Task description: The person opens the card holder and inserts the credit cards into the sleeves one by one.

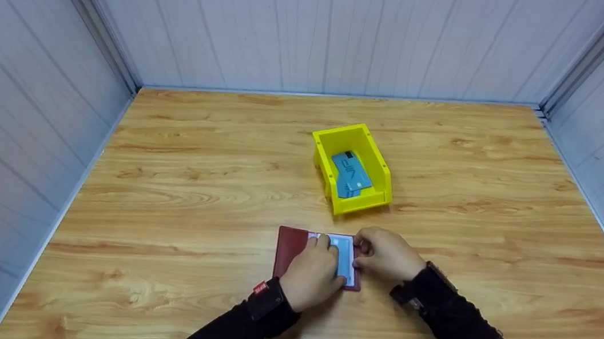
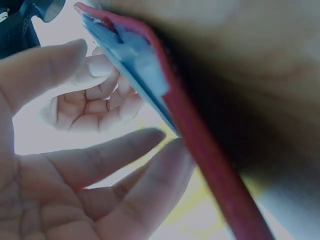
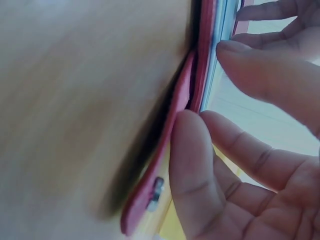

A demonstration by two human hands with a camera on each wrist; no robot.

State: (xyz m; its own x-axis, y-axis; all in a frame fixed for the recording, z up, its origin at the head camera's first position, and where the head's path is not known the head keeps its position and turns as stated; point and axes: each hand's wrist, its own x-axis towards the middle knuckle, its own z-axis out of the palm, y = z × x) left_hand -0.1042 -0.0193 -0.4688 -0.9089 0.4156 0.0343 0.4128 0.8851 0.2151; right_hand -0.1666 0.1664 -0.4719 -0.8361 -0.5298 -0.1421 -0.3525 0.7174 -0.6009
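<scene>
A dark red card holder (image 1: 290, 247) lies unfolded on the table, with a light blue card (image 1: 345, 255) on its right half. My left hand (image 1: 313, 273) rests across the middle of the holder, its fingers near the far edge and its thumb at the near edge. Loosely bent fingers (image 2: 172, 175) touch the holder's edge in the left wrist view. At the right edge, my right hand (image 1: 388, 255) grips the holder with bent fingers and thumb. A red strap (image 3: 155, 165) with a metal snap stands out beside the right fingers.
Beyond the hands stands a yellow open-front bin (image 1: 382, 171) with several blue cards (image 1: 351, 171) in it. The wood-grain table (image 1: 191, 179) is bounded by pale panel walls (image 1: 308, 26) at the back and both sides.
</scene>
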